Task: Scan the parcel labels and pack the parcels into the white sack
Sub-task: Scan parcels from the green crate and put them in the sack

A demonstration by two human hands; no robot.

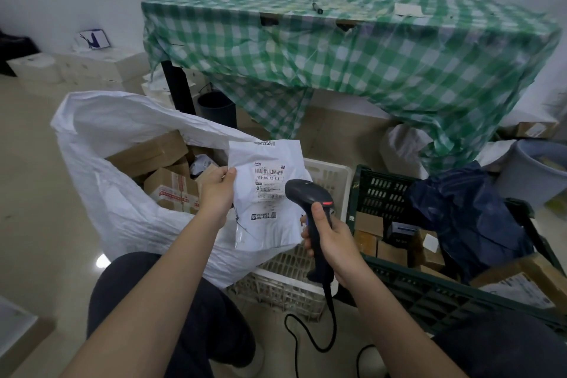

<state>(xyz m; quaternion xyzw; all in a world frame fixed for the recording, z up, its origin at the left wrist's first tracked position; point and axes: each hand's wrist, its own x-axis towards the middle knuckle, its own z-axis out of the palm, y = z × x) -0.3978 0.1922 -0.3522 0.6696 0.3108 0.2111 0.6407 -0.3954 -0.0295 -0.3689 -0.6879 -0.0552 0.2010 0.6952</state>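
surroundings: green checked table (352, 49) stands behind; a white crate (306, 279) and a dark green crate (429, 294) of cardboard boxes sit before your knees, a crumpled navy bag (466, 218) draped over the green one.
parcel: your left hand (216, 190) pinches the left edge of a flat white poly mailer (270, 202), label facing you, above the white crate.
scanner: your right hand (331, 242) grips a black corded scanner (310, 193), its head just beside the label.
sack: the woven white sack (122, 193) gapes open at your left, boxes inside.
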